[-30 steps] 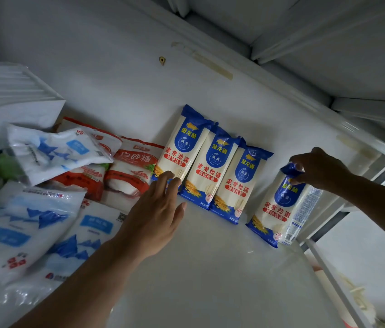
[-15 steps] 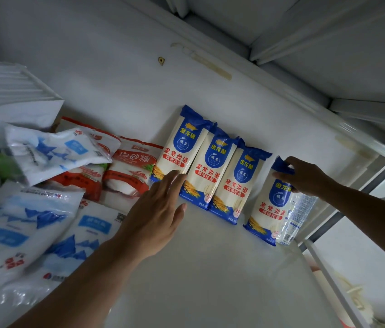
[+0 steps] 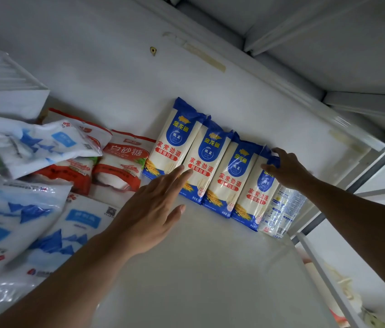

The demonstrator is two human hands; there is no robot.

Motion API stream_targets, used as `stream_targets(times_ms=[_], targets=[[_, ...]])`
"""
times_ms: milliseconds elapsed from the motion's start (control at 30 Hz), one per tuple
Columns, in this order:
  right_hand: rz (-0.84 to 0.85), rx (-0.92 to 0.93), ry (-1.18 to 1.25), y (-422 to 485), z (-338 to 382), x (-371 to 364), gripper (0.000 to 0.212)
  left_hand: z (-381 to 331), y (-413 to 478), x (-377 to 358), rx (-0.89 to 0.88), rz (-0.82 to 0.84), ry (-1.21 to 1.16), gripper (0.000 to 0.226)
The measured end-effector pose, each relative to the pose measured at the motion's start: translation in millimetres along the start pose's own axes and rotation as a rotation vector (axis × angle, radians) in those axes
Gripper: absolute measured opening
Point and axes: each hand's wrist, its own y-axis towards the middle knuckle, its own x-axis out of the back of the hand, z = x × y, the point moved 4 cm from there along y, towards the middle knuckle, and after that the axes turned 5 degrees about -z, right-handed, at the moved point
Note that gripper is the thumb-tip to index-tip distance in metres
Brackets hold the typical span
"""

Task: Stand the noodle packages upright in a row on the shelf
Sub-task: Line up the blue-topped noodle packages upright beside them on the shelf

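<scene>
Right up close, two bare forearms are reaching in over the white shelf point(image 3: 198, 280). Nearest, the left hand point(image 3: 153, 209) is hovering flat with its fingers spread and holding nothing, the fingertips point(image 3: 188, 172) lying over the lower part of the second noodle package point(image 3: 204, 162); whether they are actually pressing on it is hard to tell from this angle. To the left, white bags with blue mountain prints point(image 3: 9, 218) are lying in a loose pile, with red-and-white sugar bags point(image 3: 120, 166) sitting behind them, next to the row.

Further in, four noodle packages are standing side by side against the white back wall point(image 3: 115, 74), all leaning slightly the same way and touching one another. The first noodle package point(image 3: 175, 138) is standing just beside the sugar bags, and the third noodle package point(image 3: 230, 178) is sitting between the second and the last. The right hand point(image 3: 286, 168) is gripping the blue top of the fourth noodle package point(image 3: 256, 192), fingers curled around its upper edge, holding it against the third. A clear-backed packet point(image 3: 281, 209) is standing just behind and to the right of the fourth, at the shelf's right end.

Above, the underside of the next shelf point(image 3: 328, 43) is slanting across the view.
</scene>
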Motion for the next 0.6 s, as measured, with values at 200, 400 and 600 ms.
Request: stream_targets(times_ms=[200,400,600], targets=[[-0.281,-0.113,0.077,-6.6,-41.2,20.7,0.042,3.1,-0.4,-1.7,-0.002,-0.004,-0.007,0.074],[-0.1,-0.266,0.061,-6.3,-86.4,5.7,0.065,4.2,0.4,-2.7,-0.02,-0.016,0.004,0.074],[-0.035,-0.35,0.188,-13.4,-78.7,16.7,0.043,4.6,0.8,-3.8,-0.028,-0.008,0.019,0.074]])
